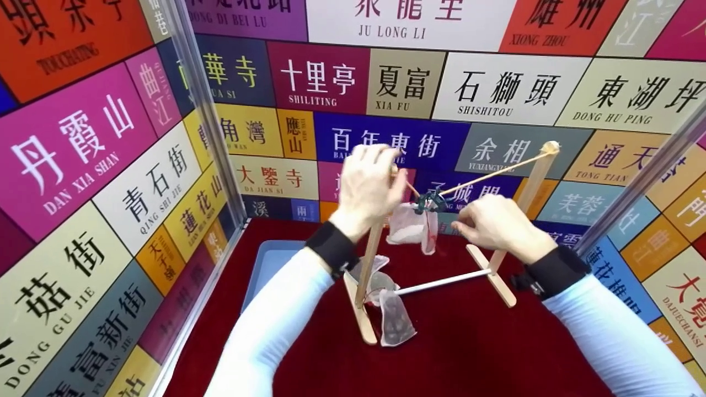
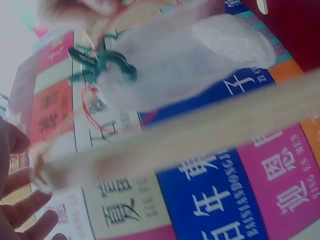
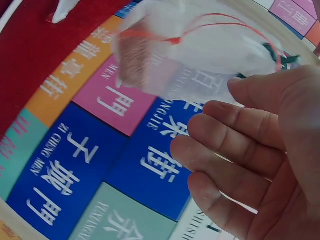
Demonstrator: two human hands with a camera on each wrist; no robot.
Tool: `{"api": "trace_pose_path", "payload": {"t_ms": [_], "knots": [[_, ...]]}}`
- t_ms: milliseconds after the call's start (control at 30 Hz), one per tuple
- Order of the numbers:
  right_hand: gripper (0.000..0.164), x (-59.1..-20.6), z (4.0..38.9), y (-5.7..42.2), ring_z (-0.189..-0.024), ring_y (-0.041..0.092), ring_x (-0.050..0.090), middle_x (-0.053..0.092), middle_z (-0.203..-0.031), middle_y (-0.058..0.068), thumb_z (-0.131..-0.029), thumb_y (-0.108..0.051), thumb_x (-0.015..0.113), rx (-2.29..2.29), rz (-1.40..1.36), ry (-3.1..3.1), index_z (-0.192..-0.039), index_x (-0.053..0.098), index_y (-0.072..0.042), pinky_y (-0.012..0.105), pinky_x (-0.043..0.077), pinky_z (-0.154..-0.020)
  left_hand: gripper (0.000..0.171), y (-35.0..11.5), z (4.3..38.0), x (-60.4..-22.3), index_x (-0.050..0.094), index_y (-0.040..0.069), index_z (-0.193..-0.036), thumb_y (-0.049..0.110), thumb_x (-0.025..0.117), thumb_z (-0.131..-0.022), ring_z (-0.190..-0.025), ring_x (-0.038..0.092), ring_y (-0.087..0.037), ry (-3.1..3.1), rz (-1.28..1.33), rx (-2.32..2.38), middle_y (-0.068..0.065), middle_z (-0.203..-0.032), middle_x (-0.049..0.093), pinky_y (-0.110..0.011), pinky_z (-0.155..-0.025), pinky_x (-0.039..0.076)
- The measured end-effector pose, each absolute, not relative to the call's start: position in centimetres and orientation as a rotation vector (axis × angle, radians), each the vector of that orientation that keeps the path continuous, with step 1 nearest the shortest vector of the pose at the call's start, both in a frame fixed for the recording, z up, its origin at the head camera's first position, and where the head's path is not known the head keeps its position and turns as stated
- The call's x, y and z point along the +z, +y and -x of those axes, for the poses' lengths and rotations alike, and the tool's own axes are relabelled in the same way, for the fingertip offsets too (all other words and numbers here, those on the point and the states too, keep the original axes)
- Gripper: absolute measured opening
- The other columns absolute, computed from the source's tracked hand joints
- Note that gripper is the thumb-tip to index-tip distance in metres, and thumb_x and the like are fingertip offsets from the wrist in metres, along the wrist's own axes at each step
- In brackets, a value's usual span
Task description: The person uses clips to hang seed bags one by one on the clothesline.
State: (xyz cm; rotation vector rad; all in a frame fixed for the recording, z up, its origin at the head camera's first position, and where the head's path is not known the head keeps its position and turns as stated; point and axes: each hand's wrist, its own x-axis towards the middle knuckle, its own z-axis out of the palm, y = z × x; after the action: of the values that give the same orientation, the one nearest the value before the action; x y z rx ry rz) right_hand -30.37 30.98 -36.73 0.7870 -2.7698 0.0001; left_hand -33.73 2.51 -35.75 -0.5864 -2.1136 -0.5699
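White pouch [image 1: 407, 227] is hanging below green clips [image 1: 430, 202], long axis running downward, and is lying just left of the right hand [image 1: 499, 227], whose fingers are curving loosely, holding nothing. Left hand [image 1: 364, 187] is hovering at the top of the left wooden post [image 1: 370, 259], fingers loosely spread; cannot tell whether they are touching it.

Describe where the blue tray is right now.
In the head view, left of centre, the blue tray lies on the red cloth, left of the wooden stand and partly hidden by the person's left sleeve.
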Motion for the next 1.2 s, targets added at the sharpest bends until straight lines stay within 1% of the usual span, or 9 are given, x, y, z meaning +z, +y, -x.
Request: {"api": "trace_pose_path", "payload": {"t_ms": [200, 300, 400, 533, 633, 767, 900, 1067, 1200], "knots": [[0.014, -38.8, 29.5, 32.1, -0.071, 0.025, 0.074, 0.083, -0.083, 0.001, -0.1, -0.026, 0.079, 0.085, -0.726, -2.8, -0.093, 0.087, -0.017, 0.046, 0.057, -0.056, 0.035, -1.3, 34.6, -38.0, 0.078, 0.011, -0.125, 0.04, 0.067, -0.109, -0.118, 0.072, -0.031, -2.192, 0.511, -0.651, -0.01, -0.126, 0.081, -0.044, -0.104, 0.061], [0.016, -39.7, 29.2, 32.7, -0.075, 0.027, 0.077, 0.085, -0.087, 0.003, -0.1, -0.027, 0.078, 0.126, -0.688, -2.826, -0.097, 0.088, -0.015, 0.05, 0.06, -0.061, 0.033, -3.4, 35.0, -39.3, 0.076, 0.009, -0.127, 0.035, 0.066, -0.11, -0.119, 0.073, -0.032, -2.227, 0.464, -0.68, -0.012, -0.127, 0.081, -0.045, -0.106, 0.061], [0.02, -41.0, 29.0, 33.3, -0.085, 0.033, 0.08, 0.086, -0.094, 0.007, -0.1, -0.029, 0.078, 0.146, -0.646, -2.856, -0.102, 0.086, -0.011, 0.056, 0.064, -0.071, 0.03, -5.6, 35.3, -41.2, 0.076, 0.006, -0.127, 0.028, 0.069, -0.108, -0.117, 0.073, -0.034, -2.246, 0.416, -0.686, -0.014, -0.126, 0.081, -0.046, -0.104, 0.062], [0.029, -42.9, 28.5, 34.1, -0.096, 0.04, 0.08, 0.085, -0.107, 0.014, -0.098, -0.03, 0.079, 0.174, -0.596, -2.882, -0.115, 0.083, -0.006, 0.062, 0.065, -0.081, 0.028, -8.6, 35.7, -44.7, 0.077, 0.004, -0.126, 0.02, 0.073, -0.103, -0.114, 0.074, -0.04, -2.291, 0.34, -0.655, -0.017, -0.124, 0.081, -0.051, -0.099, 0.064], [0.039, -44.5, 28.1, 34.3, -0.101, 0.045, 0.079, 0.082, -0.113, 0.018, -0.096, -0.03, 0.082, 0.193, -0.568, -2.888, -0.123, 0.08, -0.002, 0.065, 0.064, -0.082, 0.03, -11.0, 35.9, -47.8, 0.076, 0.004, -0.127, 0.019, 0.073, -0.101, -0.113, 0.073, -0.045, -2.402, 0.25, -0.646, -0.02, -0.124, 0.08, -0.056, -0.097, 0.063], [0.046, -46.7, 27.5, 34.3, -0.104, 0.048, 0.078, 0.079, -0.12, 0.022, -0.093, -0.03, 0.084, 0.218, -0.527, -2.914, -0.127, 0.077, -0.001, 0.066, 0.065, -0.081, 0.033, -13.7, 36.0, -51.9, 0.074, 0.003, -0.13, 0.02, 0.07, -0.102, -0.115, 0.072, -0.05, -2.609, 0.118, -0.661, -0.024, -0.125, 0.077, -0.061, -0.098, 0.062], [0.05, -48.8, 27.0, 34.4, -0.112, 0.052, 0.077, 0.076, -0.137, 0.028, -0.091, -0.028, 0.086, 0.223, -0.514, -2.963, -0.13, 0.075, 0.0, 0.068, 0.065, -0.087, 0.034, -15.3, 35.4, -56.3, 0.073, 0.001, -0.13, 0.016, 0.068, -0.1, -0.117, 0.073, -0.052, -2.797, 0.024, -0.698, -0.028, -0.126, 0.077, -0.064, -0.101, 0.061], [0.049, -50.6, 26.5, 34.3, -0.111, 0.052, 0.079, 0.072, -0.146, 0.03, -0.089, -0.028, 0.089, 0.253, -0.502, -2.998, -0.128, 0.077, 0.0, 0.066, 0.065, -0.084, 0.048, -16.2, 34.8, -62.5, 0.069, 0.0, -0.14, 0.014, 0.067, -0.095, -0.121, 0.073, -0.054, -3.024, -0.051, -0.69, -0.032, -0.133, 0.074, -0.065, -0.103, 0.061], [0.048, -51.5, 25.9, 33.8, -0.11, 0.047, 0.08, 0.077, -0.136, 0.025, -0.089, -0.028, 0.09, 0.249, -0.519, -3.028, -0.126, 0.078, 0.0, 0.064, 0.066, -0.086, 0.068, -16.4, 34.7, -66.4, 0.054, 0.003, -0.158, 0.016, 0.069, -0.093, -0.121, 0.069, -0.06, -3.192, -0.061, -0.653, -0.04, -0.144, 0.062, -0.067, -0.104, 0.061]]}}
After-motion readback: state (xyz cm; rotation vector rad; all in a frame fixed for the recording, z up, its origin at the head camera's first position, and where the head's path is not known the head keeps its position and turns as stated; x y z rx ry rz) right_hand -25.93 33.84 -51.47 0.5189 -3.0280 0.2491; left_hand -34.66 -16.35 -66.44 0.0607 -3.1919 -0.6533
